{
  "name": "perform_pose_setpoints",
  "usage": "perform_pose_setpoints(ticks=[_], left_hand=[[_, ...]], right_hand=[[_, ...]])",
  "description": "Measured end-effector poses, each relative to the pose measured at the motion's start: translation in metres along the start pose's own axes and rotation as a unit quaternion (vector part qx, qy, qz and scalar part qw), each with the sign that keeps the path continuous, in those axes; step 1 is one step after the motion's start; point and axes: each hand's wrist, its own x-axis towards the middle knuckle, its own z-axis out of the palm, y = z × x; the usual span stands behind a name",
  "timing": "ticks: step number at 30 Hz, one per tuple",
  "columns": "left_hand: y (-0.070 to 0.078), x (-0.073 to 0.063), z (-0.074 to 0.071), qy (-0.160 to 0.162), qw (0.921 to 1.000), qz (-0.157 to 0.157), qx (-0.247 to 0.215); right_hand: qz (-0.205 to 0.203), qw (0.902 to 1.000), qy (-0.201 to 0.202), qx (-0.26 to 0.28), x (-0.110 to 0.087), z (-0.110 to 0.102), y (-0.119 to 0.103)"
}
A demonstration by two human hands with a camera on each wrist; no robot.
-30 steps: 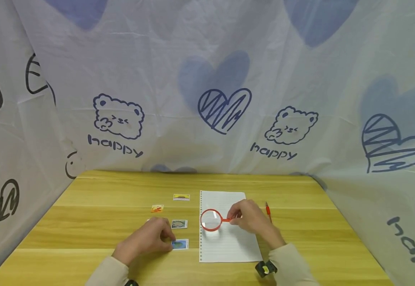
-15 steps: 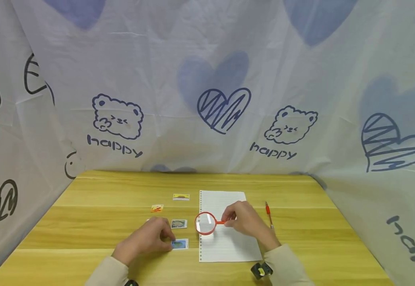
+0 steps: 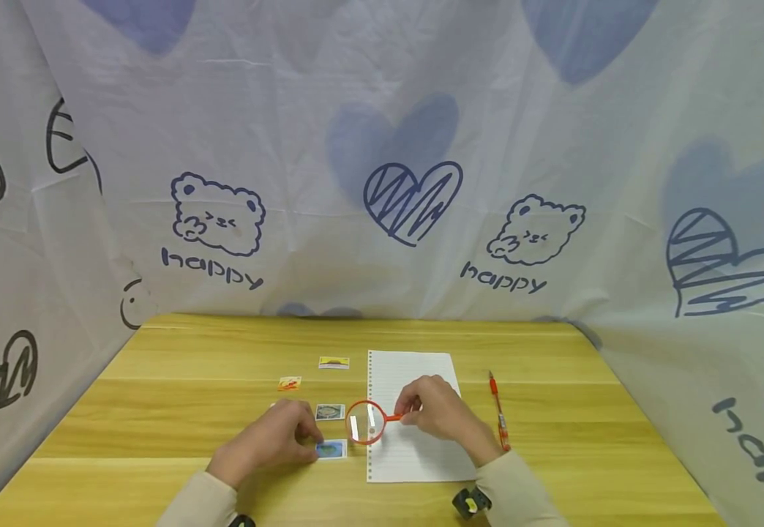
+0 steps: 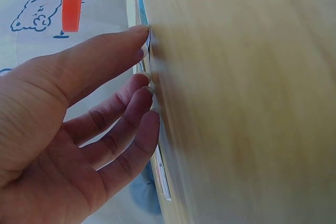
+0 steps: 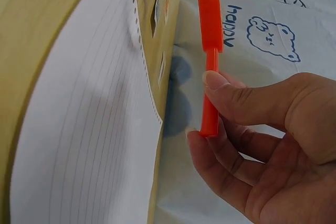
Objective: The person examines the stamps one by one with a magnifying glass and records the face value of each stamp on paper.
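My right hand [image 3: 437, 410] pinches the red handle of a magnifying glass [image 5: 210, 19] between thumb and fingers. The round lens, in its red rim, is held over the left edge of a lined sheet of paper [image 3: 415, 461], just right of the stamps. At the left end of a blue postage stamp [image 3: 334, 449], which lies on the table, my left hand [image 3: 273, 439] has its thumb and index fingertip at the edge. Its other fingers [image 4: 139, 140] curve loosely near the tabletop. A stamp with a grey-green picture [image 3: 331, 412] lies just behind the blue one.
Farther back lie a yellow stamp [image 3: 334, 363] and a yellow-and-red stamp [image 3: 289, 383]. A red pen [image 3: 497, 410] lies right of the paper on the wooden table [image 3: 593, 439]. A printed cloth [image 3: 316, 241] hangs behind the table and along its sides.
My right hand has carried the magnifying glass left and slightly nearer, from above the paper to beside the stamps, uncovering more of the pen. My left hand stays at the blue stamp.
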Motion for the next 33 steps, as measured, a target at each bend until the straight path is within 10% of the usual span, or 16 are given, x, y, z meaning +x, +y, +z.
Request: perform_pose_setpoints(ticks=[33], left_hand=[[0.0,0.0,-0.001,-0.004,0.9999,-0.009,-0.002]], right_hand=[[-0.038,0.9989,-0.026,-0.008,0.004,0.019,-0.012]])
